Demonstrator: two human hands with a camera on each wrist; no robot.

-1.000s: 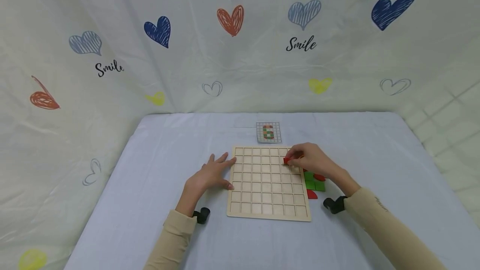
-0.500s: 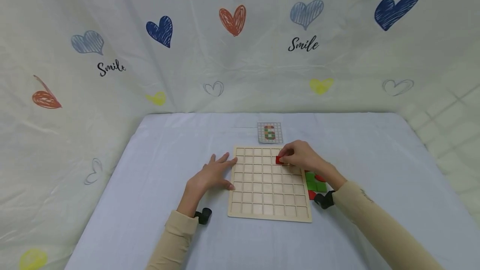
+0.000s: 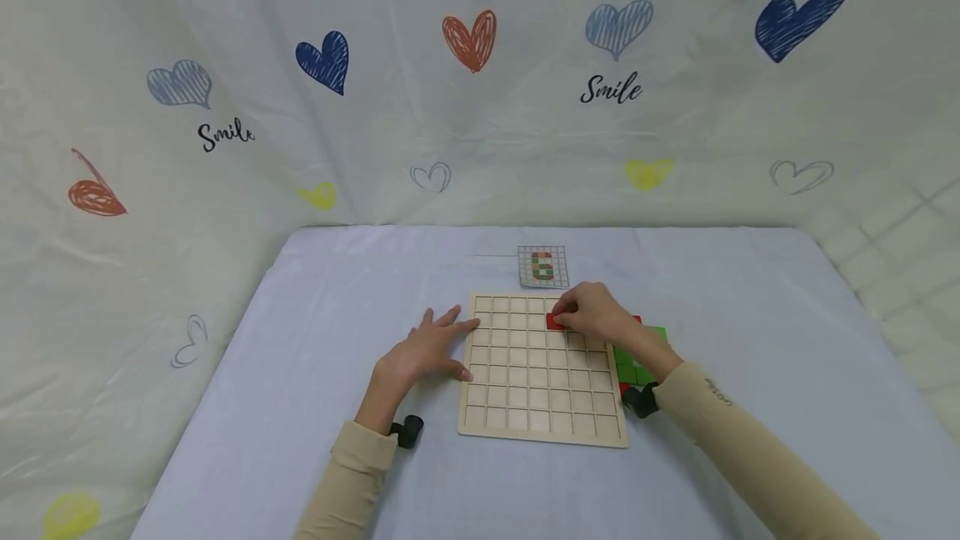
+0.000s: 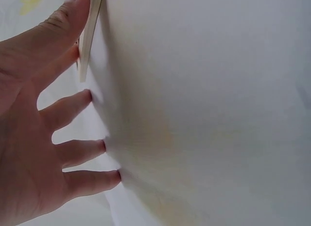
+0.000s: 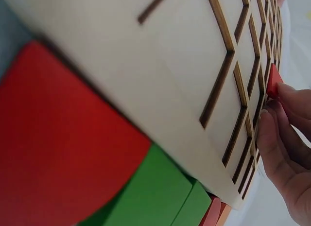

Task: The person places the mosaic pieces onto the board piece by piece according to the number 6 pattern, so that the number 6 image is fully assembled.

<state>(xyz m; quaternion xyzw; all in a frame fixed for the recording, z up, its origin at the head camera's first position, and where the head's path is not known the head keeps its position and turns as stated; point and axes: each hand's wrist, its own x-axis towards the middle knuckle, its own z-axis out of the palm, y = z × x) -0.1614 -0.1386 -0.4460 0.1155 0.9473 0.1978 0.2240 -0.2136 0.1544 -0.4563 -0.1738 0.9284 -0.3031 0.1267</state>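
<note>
A pale wooden grid board (image 3: 517,397) lies flat on the white-covered table. My left hand (image 3: 422,354) rests at its left edge with the fingers spread; the thumb and index finger touch the board's side in the left wrist view, and the other fingertips are on the cloth. Over an upper row of the grid, my right hand (image 3: 594,312) holds a small red tile (image 3: 551,322) between curled fingers. The right wrist view shows that red tile (image 5: 273,82) at the fingertips, partly hidden and slightly raised at the grid dividers.
Against the board's right side lie green tiles (image 3: 628,372) and red pieces (image 5: 63,138), some with curved edges, partly covered by the right forearm. Behind the board is a gridded pattern card (image 3: 543,267) with a coloured figure like a 6. A printed curtain hangs beyond the table.
My right hand has moved left across the upper part of the board with the red tile, then stayed near one cell. The left hand keeps its place at the edge.
</note>
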